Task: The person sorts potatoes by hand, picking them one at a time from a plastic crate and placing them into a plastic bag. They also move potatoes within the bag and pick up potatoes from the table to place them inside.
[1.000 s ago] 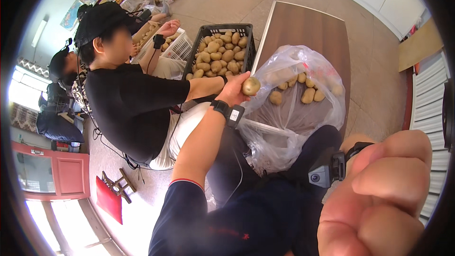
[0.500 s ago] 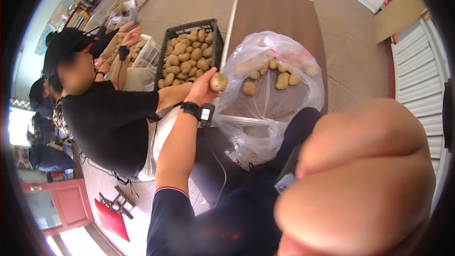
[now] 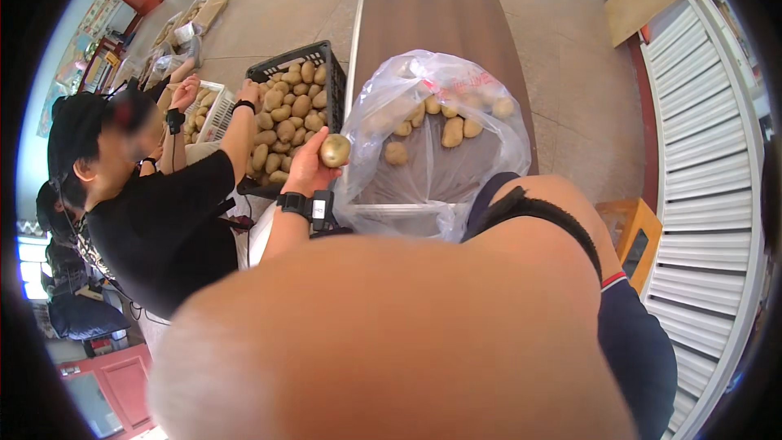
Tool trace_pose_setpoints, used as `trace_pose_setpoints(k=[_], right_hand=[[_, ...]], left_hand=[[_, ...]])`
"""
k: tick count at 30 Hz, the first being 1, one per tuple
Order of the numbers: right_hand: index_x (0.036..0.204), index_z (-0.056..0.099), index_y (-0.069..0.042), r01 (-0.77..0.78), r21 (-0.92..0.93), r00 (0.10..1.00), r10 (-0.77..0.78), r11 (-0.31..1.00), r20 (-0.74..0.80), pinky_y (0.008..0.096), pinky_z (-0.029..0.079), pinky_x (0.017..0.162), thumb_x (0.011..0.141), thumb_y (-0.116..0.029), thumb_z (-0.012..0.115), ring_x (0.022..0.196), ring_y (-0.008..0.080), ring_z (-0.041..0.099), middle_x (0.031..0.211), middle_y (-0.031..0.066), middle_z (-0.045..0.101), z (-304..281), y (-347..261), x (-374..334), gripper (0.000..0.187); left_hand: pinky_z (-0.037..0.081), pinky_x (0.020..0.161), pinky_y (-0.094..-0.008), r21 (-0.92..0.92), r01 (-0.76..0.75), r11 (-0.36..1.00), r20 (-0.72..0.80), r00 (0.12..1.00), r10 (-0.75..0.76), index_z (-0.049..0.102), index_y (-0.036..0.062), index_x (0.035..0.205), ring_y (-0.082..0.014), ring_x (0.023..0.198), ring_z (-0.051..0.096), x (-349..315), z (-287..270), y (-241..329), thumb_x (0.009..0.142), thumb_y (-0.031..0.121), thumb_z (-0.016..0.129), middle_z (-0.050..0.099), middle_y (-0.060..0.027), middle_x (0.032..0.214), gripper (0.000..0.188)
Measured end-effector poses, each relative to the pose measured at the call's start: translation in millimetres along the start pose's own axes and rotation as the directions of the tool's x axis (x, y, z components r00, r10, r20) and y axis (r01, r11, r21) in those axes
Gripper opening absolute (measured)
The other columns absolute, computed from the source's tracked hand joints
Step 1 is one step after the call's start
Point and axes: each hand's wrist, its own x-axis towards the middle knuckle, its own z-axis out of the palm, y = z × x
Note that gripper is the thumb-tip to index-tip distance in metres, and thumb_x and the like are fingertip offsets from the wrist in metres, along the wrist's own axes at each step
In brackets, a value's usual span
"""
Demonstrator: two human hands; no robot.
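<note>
Left grip [image 3: 305, 169]: closed on a single potato [image 3: 335, 150], thumb side uppermost, the potato exposed at the fingertips. The potato is held in view between the black crate [image 3: 335, 85] of potatoes and the clear plastic bag [image 3: 423, 173] on the brown surface [image 3: 432, 20]. The left forearm points up and away, a black strap [image 3: 293, 203] with a small box at the wrist; its lower part is hidden.

Right grip [image 3: 383, 342]: raised very close to the camera, blurred, filling the lower middle; degree of opening and contents cannot be determined. The right arm is bent, a dark lacy band [image 3: 562, 224] across it and a dark sleeve [image 3: 637, 350] at right.

Several potatoes [image 3: 453, 132] lie inside the bag. A co-worker's hand [image 3: 251, 94] is at the crate.
</note>
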Motion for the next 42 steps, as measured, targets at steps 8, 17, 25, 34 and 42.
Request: trace_pose_setpoints(k=[8,17,25,34,42], right_hand=[[0.065,0.050,-0.016,-0.026,0.049,0.999,0.024,0.998,0.038,0.0283,0.038,0.049,0.086,-0.033,0.063,0.054,0.0179,0.047,0.068,0.0024,0.055,-7.1,-0.1,-1.2,0.030],[0.065,0.049,-0.016,-0.069,0.047,0.996,0.066,0.996,0.063,0.0282,0.038,0.050,0.086,-0.033,0.063,0.055,0.0179,0.048,0.069,0.0024,0.055,-29.0,-8.2,2.2,0.031],[0.065,0.049,-0.016,-0.069,0.092,0.997,0.067,0.993,0.028,0.0282,0.039,0.051,0.087,-0.034,0.062,0.055,0.0180,0.049,0.070,0.0025,0.056,-33.4,-9.2,1.4,0.031],[0.076,0.050,-0.015,-0.150,0.009,0.940,0.145,0.989,-0.308,0.0294,0.042,0.059,0.088,-0.037,0.059,0.059,0.0203,0.052,0.083,0.0032,0.059,-27.4,-11.6,-9.3,0.026],[0.085,0.052,-0.013,0.014,-0.086,0.778,-0.065,0.996,-0.625,0.0298,0.041,0.060,0.088,-0.037,0.058,0.061,0.0203,0.052,0.085,0.0042,0.058,-33.8,2.0,-2.0,0.025]], left_hand=[[0.045,0.046,-0.0300,0.018,-0.001,1.000,-0.026,1.000,0.001,0.061,0.0095,0.100,-0.0223,0.067,0.064,-5.5,-6.0,0.4,0.092,0.045,0.057,0.067,-0.0064,0.083,0.037],[0.045,0.046,-0.0306,0.025,-0.019,1.000,-0.048,0.999,0.021,0.061,0.0086,0.101,-0.0199,0.067,0.064,-8.2,1.8,6.2,0.093,0.041,0.056,0.067,-0.0066,0.085,0.033],[0.045,0.047,-0.0273,0.028,-0.020,0.999,-0.032,0.999,0.021,0.057,0.0090,0.105,-0.0211,0.071,0.066,-16.0,-16.1,3.5,0.093,0.044,0.056,0.067,-0.0056,0.088,0.037],[0.045,0.045,-0.0281,0.001,-0.025,1.000,-0.021,0.999,0.025,0.061,0.0113,0.101,-0.0204,0.067,0.066,-4.5,-17.7,0.0,0.094,0.044,0.054,0.068,-0.0050,0.086,0.034],[0.047,0.049,-0.0289,0.031,-0.017,0.999,-0.021,1.000,0.017,0.061,0.0113,0.102,-0.0191,0.070,0.066,2.3,-20.8,8.1,0.095,0.047,0.051,0.069,-0.0046,0.087,0.038]])
